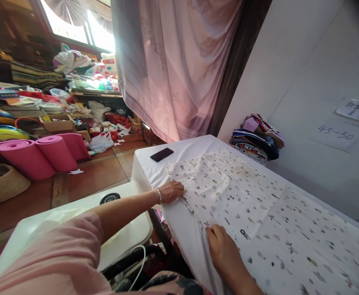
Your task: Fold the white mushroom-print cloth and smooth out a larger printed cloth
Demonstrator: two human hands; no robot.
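One patterned cloth (259,209) lies spread over a desk (154,168) covered in white, and one black phone (161,154) sits well beyond the fingers, near the desk's far corner. Three pink rolled mats (37,155) lie on the floor, and one pile of folded fabrics (256,137) rests against the wall. The left hand (171,191) lies on the cloth's near edge, fingers curled loosely and pressing it down; whether they pinch it cannot be told. The right hand (225,252) rests flat on the same edge, fingers stretched out and open. The cloth runs away from both sets of fingers across the desk.
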